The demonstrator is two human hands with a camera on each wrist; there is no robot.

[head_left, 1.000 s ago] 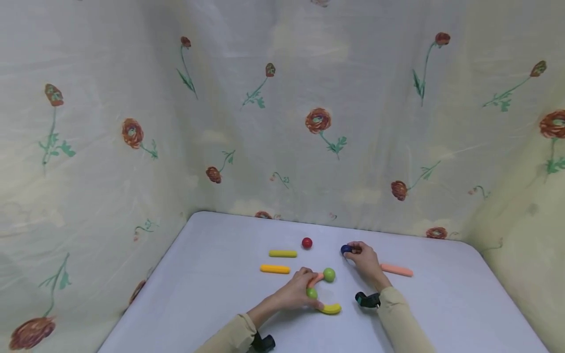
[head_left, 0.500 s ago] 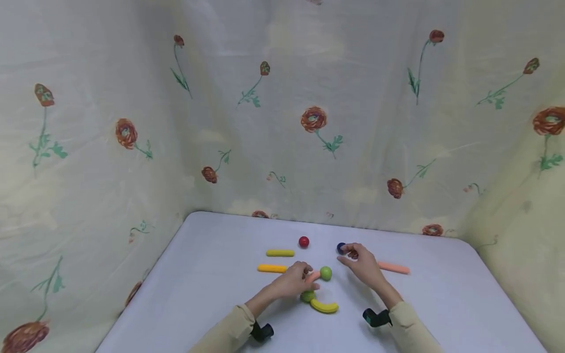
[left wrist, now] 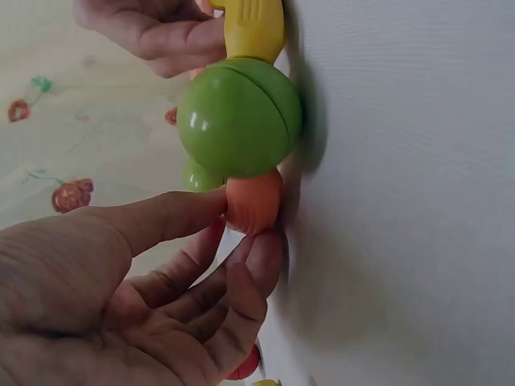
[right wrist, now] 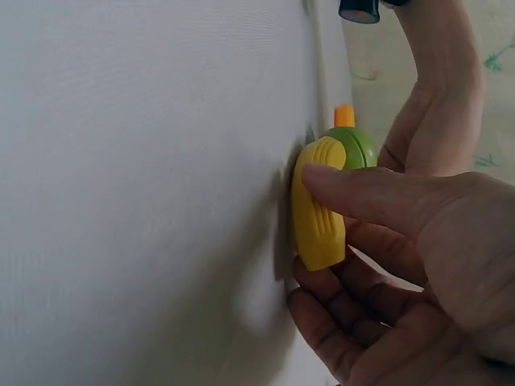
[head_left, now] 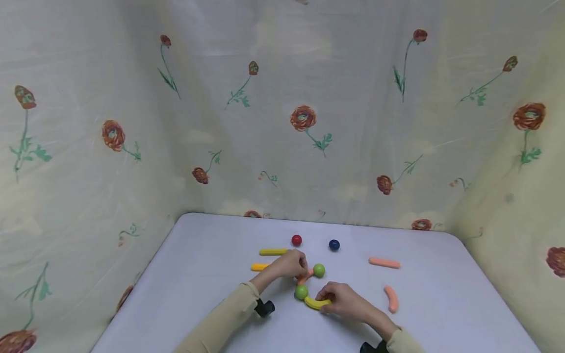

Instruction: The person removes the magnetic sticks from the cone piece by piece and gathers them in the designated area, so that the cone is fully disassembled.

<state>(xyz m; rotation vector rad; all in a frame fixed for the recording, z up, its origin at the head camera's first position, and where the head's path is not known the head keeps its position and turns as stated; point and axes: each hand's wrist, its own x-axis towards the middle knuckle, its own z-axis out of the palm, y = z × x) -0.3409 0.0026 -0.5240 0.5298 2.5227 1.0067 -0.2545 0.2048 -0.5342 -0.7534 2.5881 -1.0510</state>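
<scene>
My left hand (head_left: pixel 289 264) pinches a curved salmon-orange toy piece (left wrist: pixel 253 201) between thumb and fingers, low over the white table. A green ball (head_left: pixel 301 292) touches this piece at its near end, and another green ball (head_left: pixel 319 270) sits at its far end. My right hand (head_left: pixel 346 301) holds a curved yellow toy piece (right wrist: pixel 320 209) between thumb and fingers. In the head view, that yellow piece reaches from the near green ball to my right fingertips. The left hand hides part of the orange piece.
A red ball (head_left: pixel 296 240) and a dark blue ball (head_left: pixel 334 245) lie farther back. Left are a yellow stick (head_left: pixel 272 252) and a partly covered orange-yellow stick (head_left: pixel 258 267). Right are a straight salmon stick (head_left: pixel 384 263) and a curved salmon piece (head_left: pixel 391 299). A flowered curtain surrounds the table.
My right hand has left the blue ball and come nearer to hold the curved yellow piece. My left hand has moved off the near green ball onto the curved orange piece.
</scene>
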